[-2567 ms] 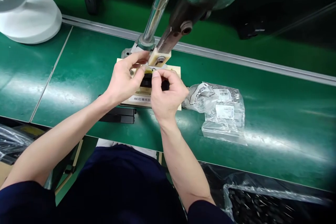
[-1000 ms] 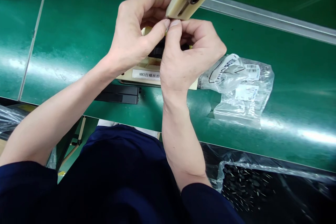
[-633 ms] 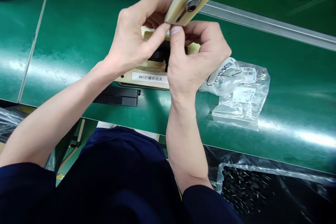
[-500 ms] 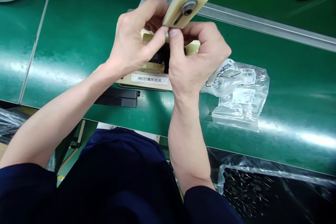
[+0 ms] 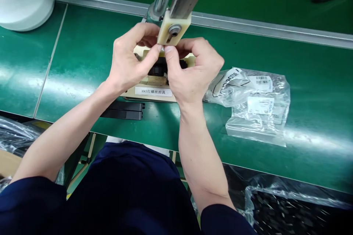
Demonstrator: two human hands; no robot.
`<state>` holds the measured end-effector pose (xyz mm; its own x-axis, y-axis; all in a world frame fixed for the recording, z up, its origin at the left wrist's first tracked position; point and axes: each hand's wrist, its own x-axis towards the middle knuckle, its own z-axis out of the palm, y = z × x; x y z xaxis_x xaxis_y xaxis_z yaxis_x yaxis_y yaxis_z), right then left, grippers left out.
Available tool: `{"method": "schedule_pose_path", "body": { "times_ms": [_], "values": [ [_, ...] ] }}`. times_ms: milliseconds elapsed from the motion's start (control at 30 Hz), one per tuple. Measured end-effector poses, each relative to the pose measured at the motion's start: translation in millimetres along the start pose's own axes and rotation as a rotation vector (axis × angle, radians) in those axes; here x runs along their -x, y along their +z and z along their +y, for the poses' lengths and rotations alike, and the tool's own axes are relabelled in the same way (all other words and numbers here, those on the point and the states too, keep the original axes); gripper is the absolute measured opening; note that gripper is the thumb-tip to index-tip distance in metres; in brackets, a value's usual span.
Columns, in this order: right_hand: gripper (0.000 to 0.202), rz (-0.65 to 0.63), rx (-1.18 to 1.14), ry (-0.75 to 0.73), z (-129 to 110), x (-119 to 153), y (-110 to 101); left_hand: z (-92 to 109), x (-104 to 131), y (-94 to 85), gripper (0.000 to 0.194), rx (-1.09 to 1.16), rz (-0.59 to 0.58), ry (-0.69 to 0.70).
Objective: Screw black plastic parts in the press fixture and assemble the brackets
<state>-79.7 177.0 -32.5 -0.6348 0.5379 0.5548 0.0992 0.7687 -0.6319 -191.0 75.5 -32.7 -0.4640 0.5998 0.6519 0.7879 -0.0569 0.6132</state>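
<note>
So my tabletop (image 5: 309,110) is shiny green, with a metal rail (image 5: 264,28) along the back edge. Far left I've got a rounded white base (image 5: 26,7), cut off by the edge of my view. Over on the right there's a crinkly clear plastic bag (image 5: 255,123) lying flat, white stickers (image 5: 260,105) on it, one with a barcode. Down in the lower right corner, below tabletop level, a heap of small black pieces (image 5: 286,213) sits inside clear plastic lining (image 5: 249,200). More crumpled plastic (image 5: 15,130) at lower left.
</note>
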Motion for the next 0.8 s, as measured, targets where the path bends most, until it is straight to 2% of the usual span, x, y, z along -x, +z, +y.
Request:
{"method": "schedule_pose_path", "body": {
  "times_ms": [100, 233, 433, 600, 800],
  "values": [
    [0.023, 0.004, -0.023, 0.015, 1, 0, 3, -3, 1, -1.8, 0.025, -0.009, 0.000, 0.015],
    [0.019, 0.048, -0.029, -0.034, -1, -3, 0, -5, 2, 0.0, 0.019, -0.013, 0.016, -0.007],
    [0.018, 0.038, 0.077, -0.128, -6, -9, -20, 3, -1, 1.3, 0.005, -0.011, 0.101, 0.034],
    [0.012, 0.100, 0.082, -0.187, -13, -29, -54, 7, -3, 0.5, 0.001, -0.005, 0.131, -0.004],
    [0.009, 0.204, 0.110, -0.242, -49, -96, -118, 12, -5, 0.0, 0.001, -0.013, 0.083, -0.128]
  ]
}}
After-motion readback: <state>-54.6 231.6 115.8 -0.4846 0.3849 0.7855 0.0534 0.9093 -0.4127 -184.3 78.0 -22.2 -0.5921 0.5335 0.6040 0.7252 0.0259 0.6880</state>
